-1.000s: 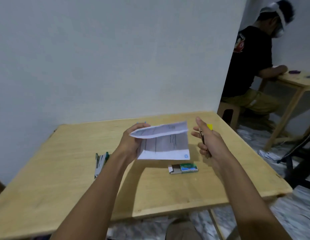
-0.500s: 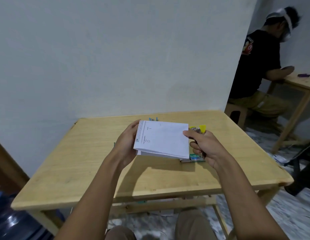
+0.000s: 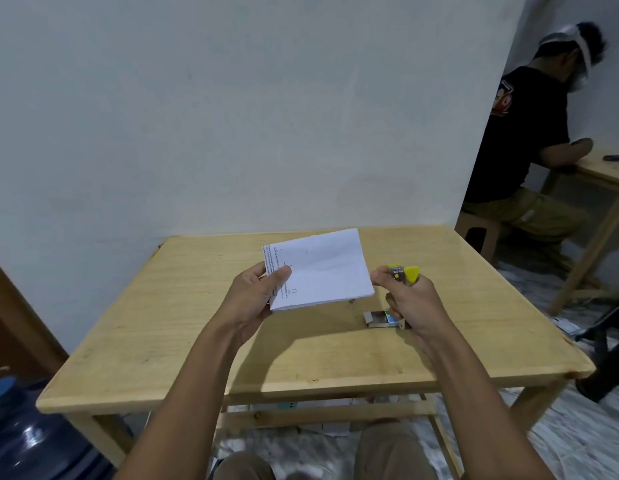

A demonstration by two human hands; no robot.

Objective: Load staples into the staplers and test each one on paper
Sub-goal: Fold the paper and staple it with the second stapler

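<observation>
Above the wooden table (image 3: 183,341) my left hand (image 3: 257,299) grips a folded white sheet of paper (image 3: 321,268) by its left edge, thumb on top. My right hand (image 3: 410,303) is closed around a small yellow stapler (image 3: 405,273), whose yellow and metal end sticks up past the fingers; the forefinger and thumb touch the paper's right corner. A small open staple box (image 3: 379,318) with a green label lies on the table just below that hand. A few tiny loose staples (image 3: 351,303) lie under the paper's lower edge. No other stapler shows.
A white wall stands close behind the table. A blue water jug (image 3: 27,431) sits on the floor at lower left. At the right a seated person (image 3: 522,133) works at a second wooden table (image 3: 609,171). My knees show under the table's front edge.
The paper has gone from half unfolded to folded flat and tilted toward me. My right hand with the stapler has drawn in to its right corner. The view shifted, hiding the green stapler at left.
</observation>
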